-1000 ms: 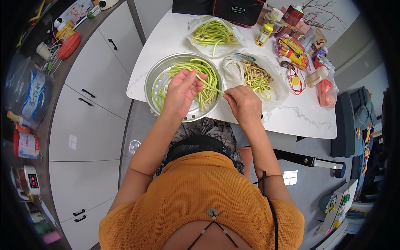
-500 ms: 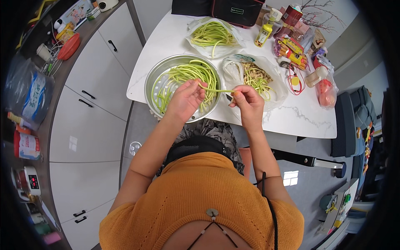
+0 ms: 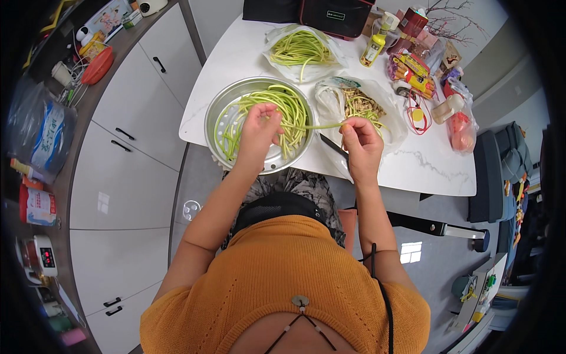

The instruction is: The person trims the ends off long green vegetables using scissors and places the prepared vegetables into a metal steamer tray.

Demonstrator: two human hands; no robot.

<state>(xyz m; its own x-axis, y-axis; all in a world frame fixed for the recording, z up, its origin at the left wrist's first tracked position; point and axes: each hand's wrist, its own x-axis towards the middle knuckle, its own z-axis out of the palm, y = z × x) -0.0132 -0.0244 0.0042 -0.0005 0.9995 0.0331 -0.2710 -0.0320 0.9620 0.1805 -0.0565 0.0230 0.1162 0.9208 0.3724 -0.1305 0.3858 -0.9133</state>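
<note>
My right hand (image 3: pixel 362 144) pinches one end of a green garlic scape (image 3: pixel 318 126), which stretches leftward over the basin's rim. My left hand (image 3: pixel 259 133) hovers above the basin with curled fingers near the stem's other end; whether they grip it is hidden. Beneath, the round metal basin (image 3: pixel 211 121), with holes in its inner surface, holds a heap of loose green scapes (image 3: pixel 289 106). Behind my right hand, an opened white plastic bag (image 3: pixel 331 103) contains brownish trimmings (image 3: pixel 361 103) and green pieces. A narrow dark strip (image 3: pixel 333 145) lies beside that hand.
More long scapes (image 3: pixel 300 47) fill another bag at the table's far side. A yellow bottle (image 3: pixel 372 48), snack packets (image 3: pixel 413 74), a red cord (image 3: pixel 420 118) and a bag of round fruit (image 3: pixel 461 133) stand at the right. Cabinets (image 3: pixel 121 177) line the left side.
My left hand has shifted slightly left and up, its fingers curling inward. My right hand has moved a little right, keeping the scape's end pinched. More of the dark strip shows now.
</note>
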